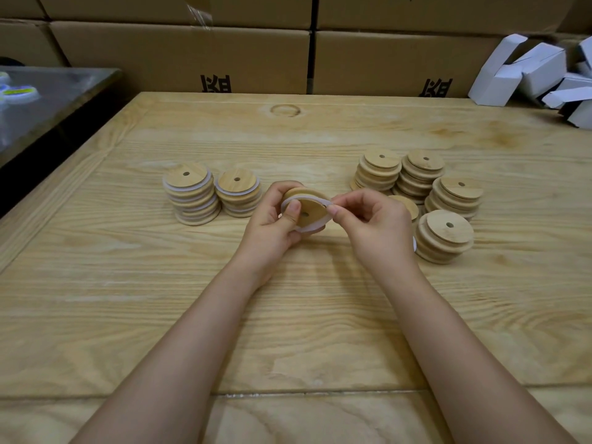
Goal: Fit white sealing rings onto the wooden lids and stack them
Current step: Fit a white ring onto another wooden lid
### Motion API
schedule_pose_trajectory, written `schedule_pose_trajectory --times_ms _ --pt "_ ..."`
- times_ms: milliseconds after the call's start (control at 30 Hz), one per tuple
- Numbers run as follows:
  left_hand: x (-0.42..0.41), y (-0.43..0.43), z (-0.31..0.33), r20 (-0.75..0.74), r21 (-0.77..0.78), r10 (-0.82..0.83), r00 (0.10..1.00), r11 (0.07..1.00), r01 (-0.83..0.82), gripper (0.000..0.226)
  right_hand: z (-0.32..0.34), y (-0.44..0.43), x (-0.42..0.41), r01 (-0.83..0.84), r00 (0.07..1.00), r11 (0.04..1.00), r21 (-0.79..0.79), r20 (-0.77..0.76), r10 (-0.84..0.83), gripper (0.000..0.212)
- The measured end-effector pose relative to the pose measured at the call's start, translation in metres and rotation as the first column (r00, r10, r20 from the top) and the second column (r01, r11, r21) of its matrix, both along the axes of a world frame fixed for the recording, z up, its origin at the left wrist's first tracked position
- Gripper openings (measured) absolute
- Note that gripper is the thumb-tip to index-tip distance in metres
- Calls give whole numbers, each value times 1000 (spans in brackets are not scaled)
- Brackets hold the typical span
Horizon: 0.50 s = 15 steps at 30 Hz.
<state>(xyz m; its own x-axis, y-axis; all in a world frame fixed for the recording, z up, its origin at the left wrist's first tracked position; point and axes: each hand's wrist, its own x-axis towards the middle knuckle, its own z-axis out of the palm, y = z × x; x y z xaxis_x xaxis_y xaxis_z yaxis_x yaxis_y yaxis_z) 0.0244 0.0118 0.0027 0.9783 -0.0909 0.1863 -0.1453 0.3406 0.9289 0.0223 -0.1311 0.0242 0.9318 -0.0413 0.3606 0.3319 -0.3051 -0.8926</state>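
The right hand (368, 225) half hides a loose lid (408, 205).

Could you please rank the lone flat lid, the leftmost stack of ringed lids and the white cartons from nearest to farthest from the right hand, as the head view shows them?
1. The lone flat lid, lying just behind the right hand.
2. The leftmost stack of ringed lids, across the table on the left.
3. The white cartons, piled at the far right corner.
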Motion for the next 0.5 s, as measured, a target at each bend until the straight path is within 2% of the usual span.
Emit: schedule_pose_trajectory --times_ms 133,267,400,500 --pt "1 1 0 -29 -29 8 1000 1000 -9 16 -1 3 -2 -39 999 998 -54 15 40 23" --pt "1 3 -1 -42 18 13 999 1000 -12 15 -3 6 -5 6 997 997 -76 76 -1 27" --pt "2 5 -1 27 171 115 993 978 -118 25 -4 6 -7 42 980 983 -179 198 -6 11" --pt "1 3 0 72 262 86 994 960 -102 27 -4 5 -8 75 958 953 -293 288 13 5"
